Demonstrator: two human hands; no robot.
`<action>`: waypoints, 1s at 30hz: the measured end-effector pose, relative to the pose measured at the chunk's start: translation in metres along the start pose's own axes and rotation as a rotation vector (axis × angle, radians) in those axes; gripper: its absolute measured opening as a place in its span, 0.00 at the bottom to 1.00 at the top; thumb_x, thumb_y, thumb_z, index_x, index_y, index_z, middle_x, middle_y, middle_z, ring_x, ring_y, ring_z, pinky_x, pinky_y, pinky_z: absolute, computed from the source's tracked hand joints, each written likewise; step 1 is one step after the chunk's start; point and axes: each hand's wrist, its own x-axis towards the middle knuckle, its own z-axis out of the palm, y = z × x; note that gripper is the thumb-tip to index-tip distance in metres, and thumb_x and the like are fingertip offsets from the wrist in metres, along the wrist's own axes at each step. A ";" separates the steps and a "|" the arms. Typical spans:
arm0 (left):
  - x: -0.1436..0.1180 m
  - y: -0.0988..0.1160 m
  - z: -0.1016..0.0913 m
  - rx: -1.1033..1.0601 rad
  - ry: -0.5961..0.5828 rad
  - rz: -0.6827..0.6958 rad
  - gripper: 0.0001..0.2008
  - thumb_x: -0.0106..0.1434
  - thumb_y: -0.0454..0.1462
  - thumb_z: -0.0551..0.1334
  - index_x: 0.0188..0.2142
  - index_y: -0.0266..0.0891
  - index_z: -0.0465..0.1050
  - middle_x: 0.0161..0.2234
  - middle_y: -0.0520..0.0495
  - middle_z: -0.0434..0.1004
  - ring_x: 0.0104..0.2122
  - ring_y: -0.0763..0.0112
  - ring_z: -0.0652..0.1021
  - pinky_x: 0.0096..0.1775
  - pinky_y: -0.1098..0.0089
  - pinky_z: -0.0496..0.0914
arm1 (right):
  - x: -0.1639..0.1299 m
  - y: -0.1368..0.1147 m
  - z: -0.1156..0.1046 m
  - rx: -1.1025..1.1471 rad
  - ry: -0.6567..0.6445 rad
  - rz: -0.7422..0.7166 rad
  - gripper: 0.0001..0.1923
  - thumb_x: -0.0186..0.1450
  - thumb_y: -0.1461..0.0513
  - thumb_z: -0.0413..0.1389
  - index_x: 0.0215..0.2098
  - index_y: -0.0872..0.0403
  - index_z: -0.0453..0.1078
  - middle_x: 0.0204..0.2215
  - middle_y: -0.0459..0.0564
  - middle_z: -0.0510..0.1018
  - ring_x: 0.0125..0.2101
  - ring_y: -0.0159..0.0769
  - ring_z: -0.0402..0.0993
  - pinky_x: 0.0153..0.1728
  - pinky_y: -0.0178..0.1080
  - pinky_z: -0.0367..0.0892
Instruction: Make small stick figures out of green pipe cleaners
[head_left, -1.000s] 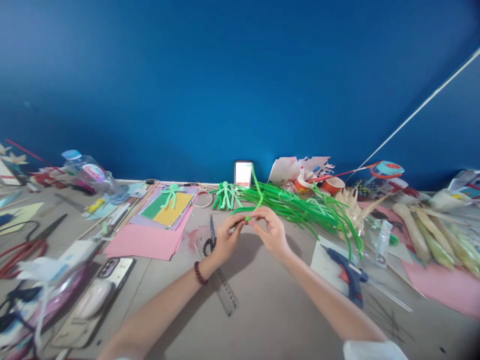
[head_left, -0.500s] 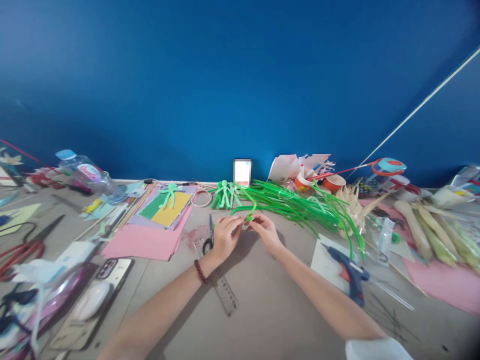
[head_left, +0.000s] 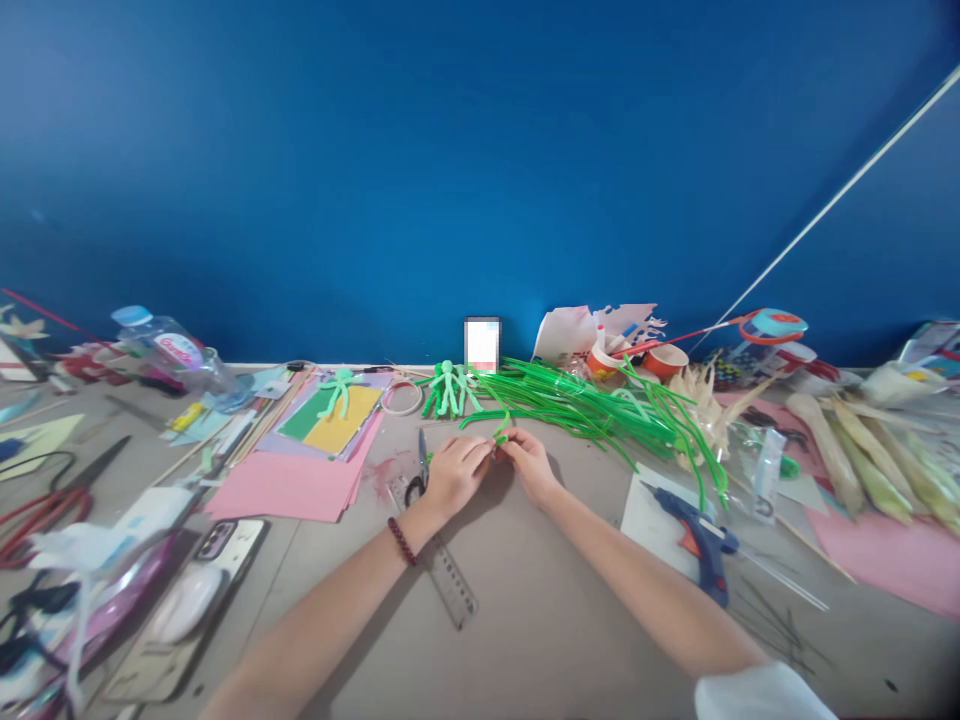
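Observation:
My left hand (head_left: 454, 472) and my right hand (head_left: 531, 463) meet at the middle of the grey table (head_left: 525, 620), fingertips together on a bent green pipe cleaner (head_left: 498, 430). Its ends curl up between the two hands and one end runs left toward the far side. Behind the hands lies a big heap of green pipe cleaners (head_left: 592, 405). Finished green pipe-cleaner figures (head_left: 448, 388) lie at the back, and a paler one (head_left: 339, 388) rests on coloured paper. A bead bracelet sits on my left wrist.
Small scissors (head_left: 420, 470) and a clear ruler (head_left: 446, 585) lie by my left hand. A blue glue gun (head_left: 694, 535) is at the right, pink paper sheets (head_left: 296, 480) at the left. A phone (head_left: 225, 540), a water bottle (head_left: 176, 350), cups (head_left: 664, 362) and dried husks (head_left: 870, 460) crowd the edges.
Both hands have dropped closer to the table and drawn together. The pipe cleaner's tall upright end is now bent down into a small curl between the fingers.

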 end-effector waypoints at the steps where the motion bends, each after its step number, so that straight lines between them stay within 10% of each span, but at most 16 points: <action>1: 0.000 0.001 0.000 -0.006 -0.004 -0.022 0.09 0.61 0.32 0.58 0.40 0.39 0.73 0.35 0.46 0.79 0.33 0.68 0.77 0.36 0.67 0.68 | 0.000 0.000 0.000 0.007 -0.002 0.001 0.06 0.50 0.61 0.60 0.25 0.54 0.69 0.18 0.41 0.71 0.21 0.29 0.66 0.29 0.34 0.62; 8: 0.001 0.002 -0.003 -0.044 -0.087 -0.209 0.07 0.63 0.36 0.56 0.39 0.39 0.71 0.34 0.47 0.78 0.33 0.66 0.76 0.37 0.65 0.67 | -0.006 -0.006 0.005 -0.048 0.023 0.024 0.10 0.49 0.58 0.61 0.27 0.53 0.66 0.18 0.41 0.71 0.20 0.28 0.65 0.24 0.33 0.60; 21: -0.002 -0.001 -0.001 -0.128 -0.022 -0.138 0.05 0.64 0.31 0.54 0.36 0.39 0.68 0.32 0.48 0.76 0.34 0.69 0.74 0.38 0.68 0.64 | -0.009 -0.031 -0.005 -0.156 -0.345 -0.153 0.10 0.56 0.56 0.59 0.30 0.53 0.66 0.27 0.44 0.69 0.26 0.29 0.65 0.30 0.35 0.63; 30: -0.003 -0.003 -0.004 -0.166 0.012 -0.139 0.05 0.64 0.31 0.54 0.37 0.38 0.68 0.32 0.46 0.76 0.33 0.69 0.74 0.38 0.66 0.65 | -0.006 -0.033 -0.005 -0.310 -0.329 -0.174 0.12 0.56 0.54 0.60 0.30 0.53 0.67 0.28 0.44 0.68 0.26 0.28 0.64 0.30 0.34 0.62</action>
